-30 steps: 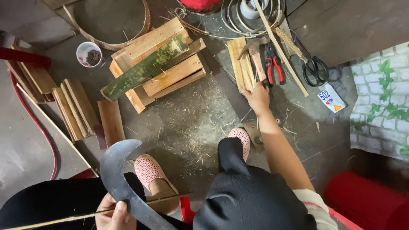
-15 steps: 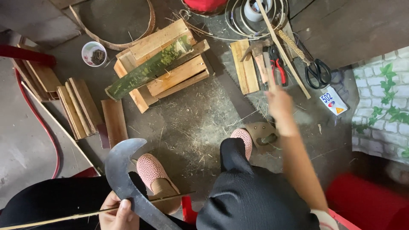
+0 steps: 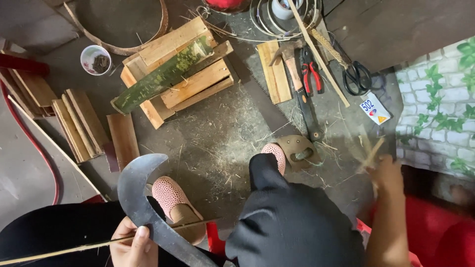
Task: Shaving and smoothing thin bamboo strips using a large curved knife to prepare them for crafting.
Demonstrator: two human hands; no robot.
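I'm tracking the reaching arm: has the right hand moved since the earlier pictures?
Yes. The right hand has pulled back from beside the red-handled pliers toward the person, now near the lower right, blurred, gripping thin strips. The left hand holds the curved blade.

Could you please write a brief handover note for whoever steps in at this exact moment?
Left hand: shut on the curved blade and a thin bamboo strip, low at the lap.
Right hand: out to the right, blurred, gripping pale slivers.
Green bamboo piece lies on the wooden blocks; pliers and scissors sit beyond the feet.
Done: shavings cover the floor.
Left: cannot tell.
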